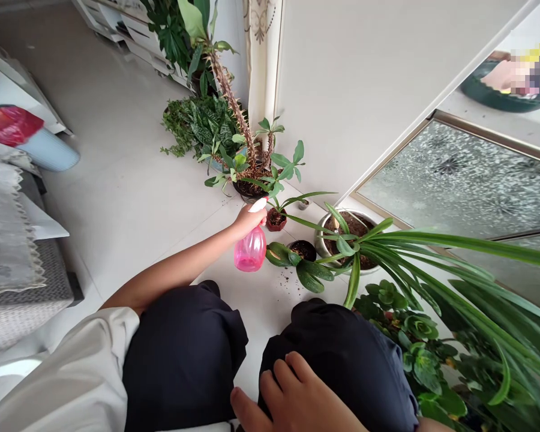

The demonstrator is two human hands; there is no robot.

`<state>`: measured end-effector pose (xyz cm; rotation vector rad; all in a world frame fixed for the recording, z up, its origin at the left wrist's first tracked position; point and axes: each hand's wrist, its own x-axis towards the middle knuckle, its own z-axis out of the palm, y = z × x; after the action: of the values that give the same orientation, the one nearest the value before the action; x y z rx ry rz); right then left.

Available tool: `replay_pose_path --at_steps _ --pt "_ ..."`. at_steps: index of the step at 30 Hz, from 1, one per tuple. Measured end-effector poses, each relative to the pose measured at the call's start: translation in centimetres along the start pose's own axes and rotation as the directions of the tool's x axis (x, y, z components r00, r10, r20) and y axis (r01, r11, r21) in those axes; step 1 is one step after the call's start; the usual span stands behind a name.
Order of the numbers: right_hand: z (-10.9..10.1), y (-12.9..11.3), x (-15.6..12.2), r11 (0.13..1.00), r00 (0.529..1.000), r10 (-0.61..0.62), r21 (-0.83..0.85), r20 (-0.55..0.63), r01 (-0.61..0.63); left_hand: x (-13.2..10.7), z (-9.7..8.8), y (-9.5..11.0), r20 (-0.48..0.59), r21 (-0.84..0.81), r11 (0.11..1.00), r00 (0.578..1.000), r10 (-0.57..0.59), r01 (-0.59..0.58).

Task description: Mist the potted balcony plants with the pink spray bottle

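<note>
My left hand (248, 219) grips a pink spray bottle (251, 249) by its white trigger head, held out over the floor toward a small red pot (276, 220) with a seedling. Just right of the bottle stands a small black pot (303, 248) with broad green leaves. A spiny-stemmed plant (234, 102) in a dark pot (251, 187) rises behind them. My right hand (292, 399) rests flat on my right knee, fingers slightly apart, holding nothing. I am crouched, with dark trousers over both knees.
A white-rimmed pot (330, 245) with long strap leaves stands to the right, and leafy plants (414, 342) crowd the lower right. More potted greenery (198, 126) lines the white wall. A frosted glass door (459, 180) is at right. A sofa with lace cover (9, 240) sits at left.
</note>
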<state>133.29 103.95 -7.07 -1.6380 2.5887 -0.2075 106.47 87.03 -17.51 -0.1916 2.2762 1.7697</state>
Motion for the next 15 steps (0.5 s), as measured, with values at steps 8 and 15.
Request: replay_pose_path --at_steps 8,15 --pt "-0.2 0.2 0.1 1.0 0.999 -0.03 -0.004 0.035 0.03 0.3 -0.8 -1.5 -0.048 0.005 1.0 0.999 0.013 -0.013" --pt "0.4 0.2 0.0 0.999 0.999 -0.034 -0.035 0.017 0.035 -1.6 0.6 -5.3 0.0 0.213 0.977 1.0 -0.009 0.009"
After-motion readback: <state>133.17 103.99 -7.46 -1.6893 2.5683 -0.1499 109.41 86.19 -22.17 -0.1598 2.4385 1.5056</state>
